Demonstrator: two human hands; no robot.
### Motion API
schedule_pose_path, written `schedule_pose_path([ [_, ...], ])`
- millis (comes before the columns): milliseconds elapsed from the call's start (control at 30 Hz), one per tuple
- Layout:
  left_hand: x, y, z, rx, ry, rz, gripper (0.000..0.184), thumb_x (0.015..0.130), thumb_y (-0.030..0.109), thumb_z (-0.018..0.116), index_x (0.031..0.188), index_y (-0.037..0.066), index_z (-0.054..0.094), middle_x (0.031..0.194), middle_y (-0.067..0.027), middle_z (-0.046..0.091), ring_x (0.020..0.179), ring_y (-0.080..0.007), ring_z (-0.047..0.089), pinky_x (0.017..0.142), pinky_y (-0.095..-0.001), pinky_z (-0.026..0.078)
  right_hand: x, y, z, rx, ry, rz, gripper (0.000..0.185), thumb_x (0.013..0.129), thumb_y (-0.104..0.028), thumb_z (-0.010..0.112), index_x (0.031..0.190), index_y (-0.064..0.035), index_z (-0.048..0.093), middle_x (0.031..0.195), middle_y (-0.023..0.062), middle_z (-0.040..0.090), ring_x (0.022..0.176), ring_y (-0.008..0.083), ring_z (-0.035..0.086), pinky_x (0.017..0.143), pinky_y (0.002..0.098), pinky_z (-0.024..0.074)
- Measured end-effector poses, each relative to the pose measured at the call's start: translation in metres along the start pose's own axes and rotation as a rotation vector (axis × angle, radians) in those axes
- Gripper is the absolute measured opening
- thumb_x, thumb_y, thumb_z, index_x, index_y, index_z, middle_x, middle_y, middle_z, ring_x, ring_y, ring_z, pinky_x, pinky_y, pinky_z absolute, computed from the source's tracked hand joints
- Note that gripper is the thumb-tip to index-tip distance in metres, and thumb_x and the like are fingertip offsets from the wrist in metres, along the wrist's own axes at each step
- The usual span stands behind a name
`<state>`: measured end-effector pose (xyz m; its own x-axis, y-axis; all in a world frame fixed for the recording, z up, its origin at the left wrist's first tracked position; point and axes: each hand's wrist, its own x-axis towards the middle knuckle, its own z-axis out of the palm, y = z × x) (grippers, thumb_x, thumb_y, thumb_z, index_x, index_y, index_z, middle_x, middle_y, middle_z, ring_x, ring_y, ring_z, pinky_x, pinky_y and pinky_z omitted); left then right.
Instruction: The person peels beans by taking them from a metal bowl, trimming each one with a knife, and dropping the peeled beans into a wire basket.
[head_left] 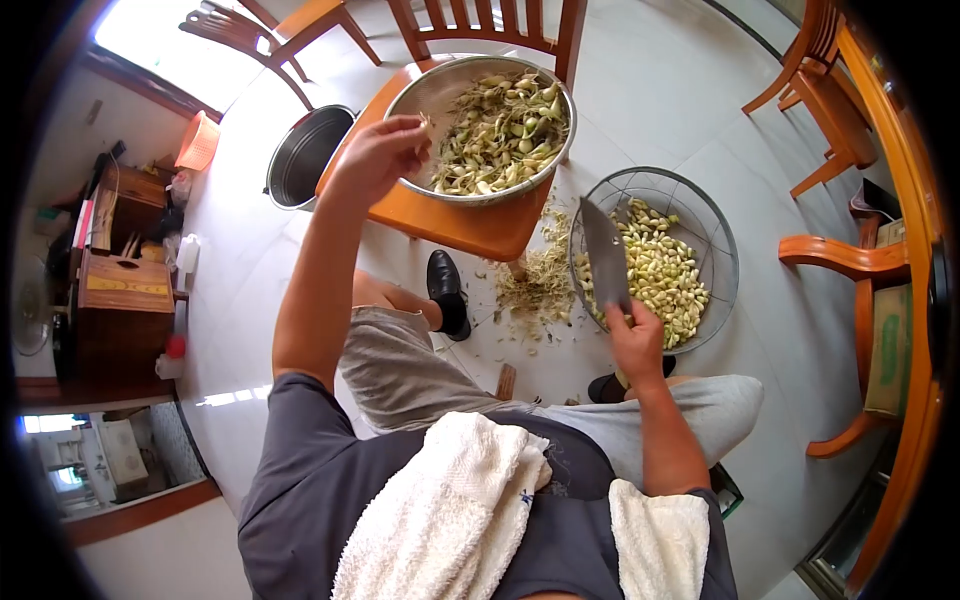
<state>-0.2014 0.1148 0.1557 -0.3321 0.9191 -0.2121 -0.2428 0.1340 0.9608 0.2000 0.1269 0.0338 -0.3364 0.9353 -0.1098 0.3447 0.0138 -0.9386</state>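
My right hand (638, 340) grips a cleaver (606, 258) by its handle, the broad blade pointing up and away from me. Behind the blade, a round wire-rimmed basket (722, 225) on the floor holds many trimmed pale bulbs (665, 275). My left hand (385, 155) is raised at the left rim of a metal basin (420, 95), fingertips pinched around a small pale bulb (427, 122), mostly hidden. Untrimmed onion-like bulbs (505, 130) with stringy roots and greenish stems fill much of the basin. The basin stands on an orange wooden chair (490, 230).
Cut roots and stems (540, 280) lie heaped on the tiled floor between my feet. A metal bucket (310, 155) stands left of the chair. Other wooden chairs (825, 100) stand around, and a white towel (450, 500) hangs over my chest.
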Motion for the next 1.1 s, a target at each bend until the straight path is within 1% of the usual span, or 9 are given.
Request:
schedule_pose_path([
  [33, -0.019, -0.006, 0.006, -0.062, -0.007, 0.018, 0.024, 0.088, 0.009, 0.063, 0.107, -0.004, 0.057, 0.080, -0.0090, 0.061, 0.068, -0.0151, 0.059, 0.058, -0.0245, 0.048, -0.003, -0.012, -0.001, 0.052, 0.030, -0.013, 0.012, 0.086, -0.010, 0.061, 0.092, -0.0004, 0.066, 0.060, 0.0044, 0.057, 0.052, 0.0131, 0.051, 0.050, 0.0272, 0.0404],
  [133, -0.071, -0.041, 0.036, -0.269, -0.045, 0.081, 0.022, 0.089, 0.009, 0.062, 0.107, -0.003, 0.057, 0.081, -0.0091, 0.062, 0.068, -0.0153, 0.059, 0.058, -0.0249, 0.048, -0.008, -0.011, -0.001, 0.026, 0.108, -0.410, 0.012, 0.084, -0.006, 0.063, 0.094, -0.0008, 0.067, 0.068, 0.0051, 0.059, 0.057, 0.0123, 0.052, 0.052, 0.0253, 0.0411],
  [167, -0.085, -0.057, 0.046, -0.309, -0.036, 0.090, 0.018, 0.089, 0.007, 0.061, 0.104, -0.002, 0.058, 0.081, -0.0091, 0.062, 0.067, -0.0148, 0.059, 0.058, -0.0246, 0.048, -0.015, -0.027, -0.006, -0.014, 0.051, -0.423, 0.014, 0.084, -0.005, 0.064, 0.097, -0.0009, 0.067, 0.076, 0.0088, 0.062, 0.063, 0.0142, 0.056, 0.056, 0.0260, 0.0434],
  [267, -0.110, -0.103, 0.075, -0.487, -0.079, 0.023, 0.009, 0.089, 0.005, 0.060, 0.097, 0.000, 0.059, 0.084, -0.0070, 0.063, 0.067, -0.0143, 0.058, 0.059, -0.0262, 0.047, -0.021, -0.033, 0.003, -0.021, -0.028, -0.557, 0.021, 0.081, -0.001, 0.063, 0.102, -0.0022, 0.066, 0.079, 0.0109, 0.063, 0.065, 0.0200, 0.059, 0.060, 0.0289, 0.0462],
  [333, -0.119, -0.129, 0.086, -0.570, -0.106, -0.092, 0.008, 0.089, 0.003, 0.060, 0.097, 0.002, 0.061, 0.084, -0.0062, 0.063, 0.070, -0.0142, 0.058, 0.061, -0.0289, 0.046, -0.025, -0.033, 0.007, -0.109, -0.089, -0.652, 0.029, 0.076, 0.000, 0.063, 0.105, -0.0030, 0.066, 0.082, 0.0113, 0.063, 0.067, 0.0233, 0.060, 0.061, 0.0314, 0.0476],
  [467, -0.128, -0.160, 0.102, -0.540, -0.039, -0.181, 0.019, 0.083, -0.001, 0.063, 0.102, 0.001, 0.058, 0.089, -0.0059, 0.063, 0.073, -0.0141, 0.061, 0.063, -0.0273, 0.048, -0.029, -0.033, 0.012, -0.276, -0.150, -0.842, 0.035, 0.072, 0.005, 0.064, 0.106, -0.0010, 0.065, 0.085, 0.0123, 0.062, 0.068, 0.0263, 0.059, 0.062, 0.0322, 0.0483],
  [600, -0.131, -0.187, 0.095, -0.665, -0.119, -0.216, 0.028, 0.081, 0.000, 0.062, 0.108, -0.001, 0.055, 0.098, -0.0112, 0.062, 0.086, -0.0191, 0.064, 0.076, -0.0289, 0.053, -0.031, -0.029, 0.012, -0.366, -0.171, -0.871, 0.042, 0.068, 0.001, 0.066, 0.110, -0.0012, 0.063, 0.084, 0.0115, 0.060, 0.069, 0.0273, 0.059, 0.061, 0.0353, 0.0480],
  [700, -0.135, -0.197, 0.096, -0.550, -0.141, -0.116, 0.026, 0.083, 0.002, 0.061, 0.108, -0.001, 0.055, 0.098, -0.0113, 0.063, 0.086, -0.0203, 0.064, 0.077, -0.0306, 0.052, -0.031, -0.026, 0.012, -0.402, -0.170, -0.875, 0.043, 0.068, 0.001, 0.066, 0.111, -0.0011, 0.062, 0.084, 0.0110, 0.059, 0.069, 0.0273, 0.058, 0.061, 0.0357, 0.0479],
  [1100, -0.135, -0.197, 0.099, -0.543, -0.107, -0.164, 0.024, 0.085, 0.005, 0.059, 0.108, -0.002, 0.057, 0.097, -0.0126, 0.063, 0.088, -0.0216, 0.064, 0.080, -0.0325, 0.052, -0.031, -0.023, 0.012, -0.449, -0.197, -0.845, 0.040, 0.071, -0.004, 0.066, 0.110, -0.0017, 0.063, 0.083, 0.0110, 0.059, 0.070, 0.0267, 0.058, 0.062, 0.0356, 0.0482],
])
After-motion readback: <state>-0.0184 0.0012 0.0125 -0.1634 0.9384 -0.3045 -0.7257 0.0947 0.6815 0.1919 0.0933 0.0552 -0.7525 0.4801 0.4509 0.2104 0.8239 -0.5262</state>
